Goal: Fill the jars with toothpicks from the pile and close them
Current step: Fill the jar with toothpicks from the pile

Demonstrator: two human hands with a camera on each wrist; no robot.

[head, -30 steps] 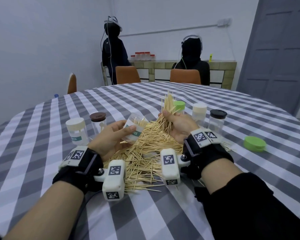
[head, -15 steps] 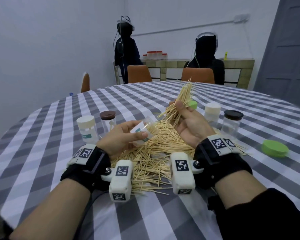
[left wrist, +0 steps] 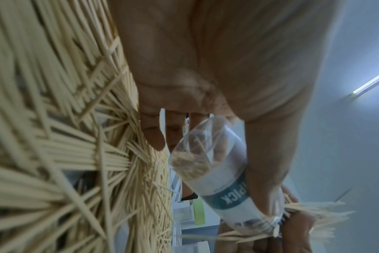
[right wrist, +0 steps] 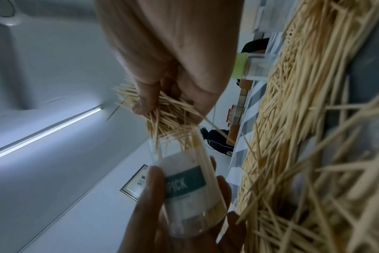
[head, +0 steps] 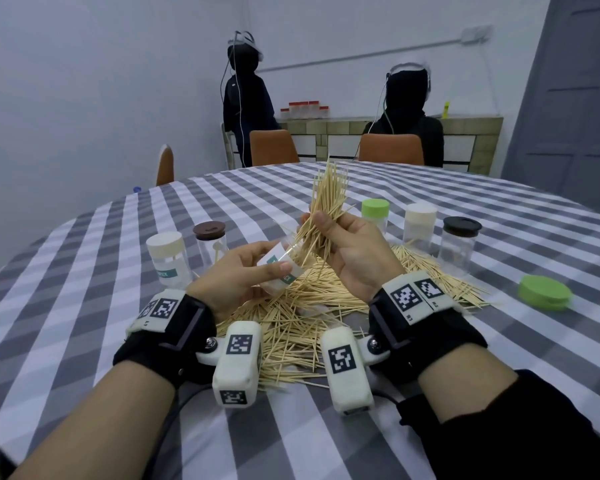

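My left hand (head: 243, 275) grips a clear open jar (head: 280, 268) with a teal label, tilted with its mouth toward the right. My right hand (head: 340, 237) pinches a bundle of toothpicks (head: 323, 209) whose lower ends enter the jar mouth. In the right wrist view the bundle of toothpicks (right wrist: 169, 119) runs from the fingers into the jar (right wrist: 188, 186). The left wrist view shows the jar (left wrist: 223, 178) from its base. Below both hands, the toothpick pile (head: 302, 317) spreads over the checked table (head: 84, 306).
Closed jars stand around the pile: a cream-lidded jar (head: 168, 259) and a brown-lidded jar (head: 211, 242) on the left, green-lidded (head: 374, 213), cream-lidded (head: 420, 225) and black-lidded (head: 459, 244) jars on the right. A loose green lid (head: 544, 292) lies far right. Two people sit behind the table.
My right hand has lifted the toothpick bundle off the pile and brought its lower ends to the jar mouth. The left hand raised and tilted the jar toward it.
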